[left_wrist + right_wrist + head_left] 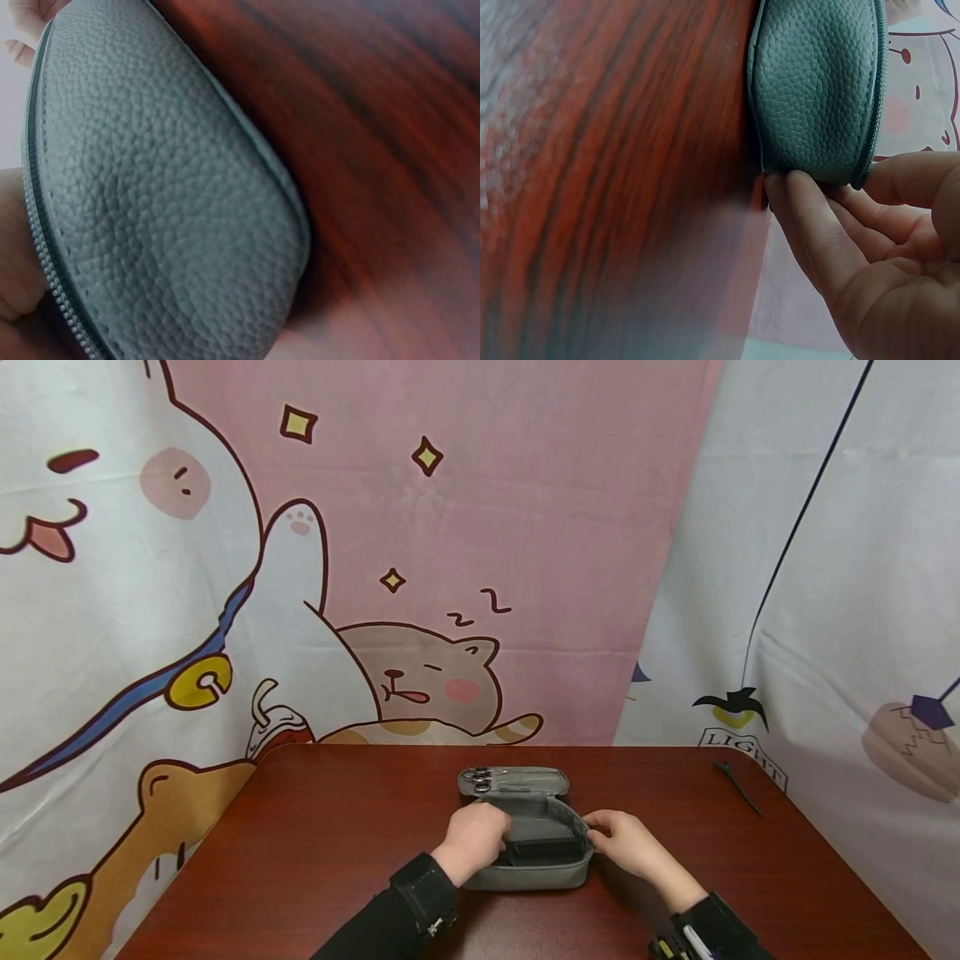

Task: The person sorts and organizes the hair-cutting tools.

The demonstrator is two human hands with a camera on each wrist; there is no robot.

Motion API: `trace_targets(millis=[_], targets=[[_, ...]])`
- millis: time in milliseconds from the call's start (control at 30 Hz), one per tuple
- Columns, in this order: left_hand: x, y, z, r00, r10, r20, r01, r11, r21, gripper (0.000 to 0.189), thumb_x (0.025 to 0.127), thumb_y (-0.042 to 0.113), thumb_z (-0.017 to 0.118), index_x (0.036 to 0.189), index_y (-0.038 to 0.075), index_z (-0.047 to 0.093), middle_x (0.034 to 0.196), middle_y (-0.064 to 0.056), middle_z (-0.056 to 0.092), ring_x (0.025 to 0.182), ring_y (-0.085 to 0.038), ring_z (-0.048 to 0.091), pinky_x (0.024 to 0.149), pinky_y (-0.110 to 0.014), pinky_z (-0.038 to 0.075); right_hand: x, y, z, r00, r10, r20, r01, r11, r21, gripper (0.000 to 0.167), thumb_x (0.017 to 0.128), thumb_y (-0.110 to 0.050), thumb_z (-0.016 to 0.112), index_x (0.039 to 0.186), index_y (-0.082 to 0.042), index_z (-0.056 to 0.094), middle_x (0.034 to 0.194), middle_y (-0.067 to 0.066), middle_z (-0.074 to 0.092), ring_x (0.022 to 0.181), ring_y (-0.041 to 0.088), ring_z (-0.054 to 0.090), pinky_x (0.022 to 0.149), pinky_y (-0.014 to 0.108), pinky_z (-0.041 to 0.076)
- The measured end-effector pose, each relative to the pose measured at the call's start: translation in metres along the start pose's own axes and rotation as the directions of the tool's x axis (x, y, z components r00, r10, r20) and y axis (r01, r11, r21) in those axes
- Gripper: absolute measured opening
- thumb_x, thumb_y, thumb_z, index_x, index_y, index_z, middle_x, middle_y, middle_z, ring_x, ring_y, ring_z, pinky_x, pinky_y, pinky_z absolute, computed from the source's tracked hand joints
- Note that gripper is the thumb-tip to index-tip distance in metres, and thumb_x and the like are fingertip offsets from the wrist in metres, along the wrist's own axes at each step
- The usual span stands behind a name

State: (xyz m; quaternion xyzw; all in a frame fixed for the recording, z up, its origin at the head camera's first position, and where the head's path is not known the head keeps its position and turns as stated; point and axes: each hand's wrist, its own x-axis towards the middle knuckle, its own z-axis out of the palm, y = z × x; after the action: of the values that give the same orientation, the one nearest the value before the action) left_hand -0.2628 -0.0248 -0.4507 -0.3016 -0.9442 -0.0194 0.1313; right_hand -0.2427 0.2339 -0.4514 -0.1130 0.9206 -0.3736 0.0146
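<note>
A grey zippered case [525, 878] with pebbled sides stands on the table, its lid [528, 777] folded back. In the lid sit small metal tools with ring handles [477, 779]. A black, flat-sided item [550, 850] lies across the inside of the case. My left hand [472, 837] is over the left rim with its fingers bent down into the case; the fingertips are hidden, so I cannot tell whether they hold anything. At the right side, my right hand [628, 842] grips the case, thumb [909, 177] at the zipper edge and fingers against the outer wall.
The reddish-brown wooden table [315, 827] extends on both sides of the case. A thin dark strip [738, 789] lies near the table's right edge. Behind the table hangs a cloth [555, 527] with cartoon animals.
</note>
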Motion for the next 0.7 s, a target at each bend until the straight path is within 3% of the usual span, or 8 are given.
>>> trace_targets(millis=[133,267,433,700], targets=[[-0.003,-0.001,0.0,1.0,-0.009,-0.009,0.008,0.999,-0.045,0.026,0.078,0.022,0.084,0.063,0.025,0.063,0.063,0.011,0.057,0.057,-0.006,0.053,0.044,-0.024,0.039,0.0,-0.001,0.0,1.0,0.002,-0.002,-0.002,1.0,-0.002,0.019,0.093,-0.003,0.064,0.111,0.003,0.069,0.105,0.01,0.069,0.083,0.015,0.064,0.068,0.033,0.051],[-0.006,-0.003,-0.003,0.999,-0.018,-0.04,0.014,0.994,-0.105,0.012,0.08,0.024,0.083,0.086,0.02,0.074,0.078,0.008,0.066,0.07,-0.009,0.062,0.052,-0.025,0.047,0.0,-0.002,-0.001,1.0,-0.002,-0.001,0.002,1.0,0.003,0.019,0.093,-0.003,0.064,0.11,0.003,0.069,0.104,0.01,0.069,0.082,0.015,0.063,0.067,0.034,0.051],[-0.008,-0.005,-0.01,0.994,-0.041,-0.097,0.026,0.988,-0.153,0.028,0.081,0.026,0.083,0.107,0.016,0.075,0.097,0.002,0.071,0.085,-0.013,0.067,0.061,-0.027,0.052,0.0,-0.001,0.0,1.0,-0.005,-0.009,0.005,1.0,-0.015,0.019,0.093,-0.003,0.064,0.11,0.002,0.07,0.104,0.01,0.069,0.083,0.014,0.063,0.067,0.033,0.05],[-0.014,-0.008,-0.02,0.983,-0.107,-0.15,0.069,0.969,-0.237,0.047,0.08,0.028,0.084,0.121,0.01,0.069,0.109,-0.004,0.071,0.093,-0.018,0.068,0.068,-0.033,0.055,0.001,0.001,0.001,1.0,-0.011,-0.003,0.011,1.0,-0.01,0.019,0.093,-0.002,0.063,0.11,0.003,0.069,0.104,0.011,0.069,0.081,0.014,0.063,0.065,0.031,0.05]])
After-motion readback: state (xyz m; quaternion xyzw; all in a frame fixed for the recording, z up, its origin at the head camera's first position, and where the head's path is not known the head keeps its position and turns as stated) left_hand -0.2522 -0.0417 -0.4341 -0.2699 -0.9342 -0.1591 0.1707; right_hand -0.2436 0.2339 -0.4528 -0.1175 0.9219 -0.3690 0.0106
